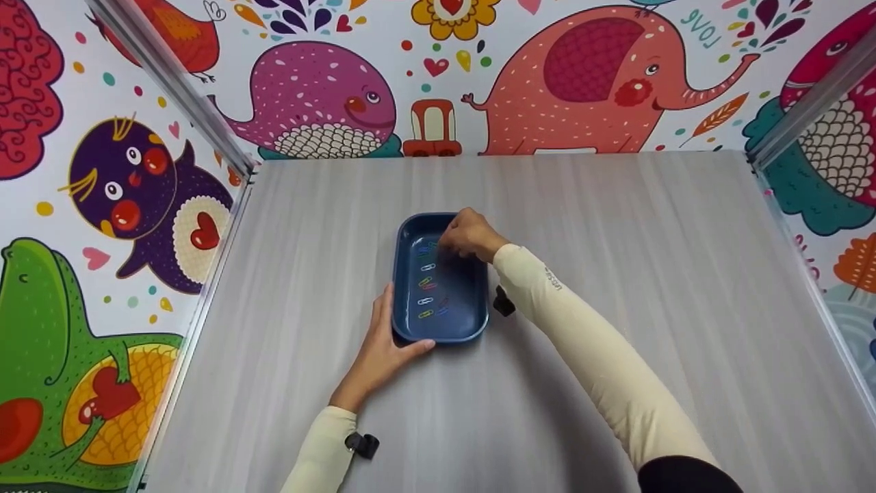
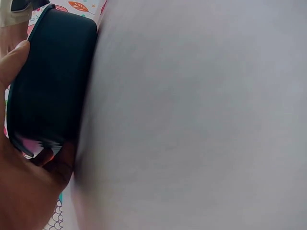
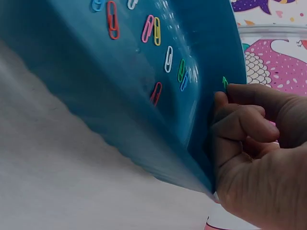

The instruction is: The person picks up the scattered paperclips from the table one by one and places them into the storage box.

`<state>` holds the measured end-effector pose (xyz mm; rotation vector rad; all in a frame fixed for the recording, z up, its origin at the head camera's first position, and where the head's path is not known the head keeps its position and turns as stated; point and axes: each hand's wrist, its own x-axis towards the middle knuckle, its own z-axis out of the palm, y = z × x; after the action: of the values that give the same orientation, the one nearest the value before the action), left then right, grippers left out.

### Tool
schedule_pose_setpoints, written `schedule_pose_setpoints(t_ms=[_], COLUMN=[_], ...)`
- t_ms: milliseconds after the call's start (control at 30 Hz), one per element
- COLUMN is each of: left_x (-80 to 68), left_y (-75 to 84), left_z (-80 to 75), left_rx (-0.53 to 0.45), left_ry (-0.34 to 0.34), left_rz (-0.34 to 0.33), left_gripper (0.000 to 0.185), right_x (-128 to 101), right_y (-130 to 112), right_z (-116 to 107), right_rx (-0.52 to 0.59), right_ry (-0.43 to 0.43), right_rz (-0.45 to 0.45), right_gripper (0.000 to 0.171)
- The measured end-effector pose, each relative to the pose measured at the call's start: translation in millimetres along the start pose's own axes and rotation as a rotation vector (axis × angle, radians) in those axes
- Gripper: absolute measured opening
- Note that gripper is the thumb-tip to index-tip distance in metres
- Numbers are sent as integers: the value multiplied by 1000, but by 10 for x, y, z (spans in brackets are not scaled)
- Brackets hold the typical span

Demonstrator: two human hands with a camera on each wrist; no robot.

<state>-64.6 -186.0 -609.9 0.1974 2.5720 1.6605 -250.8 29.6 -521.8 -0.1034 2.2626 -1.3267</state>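
A dark blue rectangular tray [image 1: 467, 327] with rounded corners sits on the table. Colored paper clips lie on its floor, among them a white clip [image 3: 168, 59], a yellow clip [image 3: 157, 31] and a red clip [image 3: 112, 20]. At the tray's far right corner, my right hand [image 1: 472, 236] pinches a green paper clip [image 3: 225, 83] between thumb and forefinger, above the floor near the wall. My left hand [image 1: 383, 349] touches the near left corner. Its extended fingers lie along the left side, and the thumb rests against the near rim.
The tray stands on a grey wood-grain table [image 1: 308, 239]. Cartoon-printed panels [image 1: 321, 103] rise behind and at both sides, with metal frame posts [image 1: 171, 89] at the corners. Small black wrist mounts [image 1: 363, 445] stick out from both sleeves.
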Motion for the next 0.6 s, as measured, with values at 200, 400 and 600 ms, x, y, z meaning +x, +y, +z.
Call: schedule_pose_setpoints(t_ms=[200,400,600], left_x=[7,20,10], left_y=[23,8,3], left_z=[-16,-4,-8], left_rx=[-8,-22,-18], left_ry=[0,0,2], left_rz=[-13,-5,-11], left_gripper=[132,131,131], right_x=[66,263,944], right_y=[-42,45,639], right_z=[64,153,287], right_rx=[21,-87,-306], right_ry=[6,72,147], right_rz=[30,95,-11], right_gripper=[29,30,9])
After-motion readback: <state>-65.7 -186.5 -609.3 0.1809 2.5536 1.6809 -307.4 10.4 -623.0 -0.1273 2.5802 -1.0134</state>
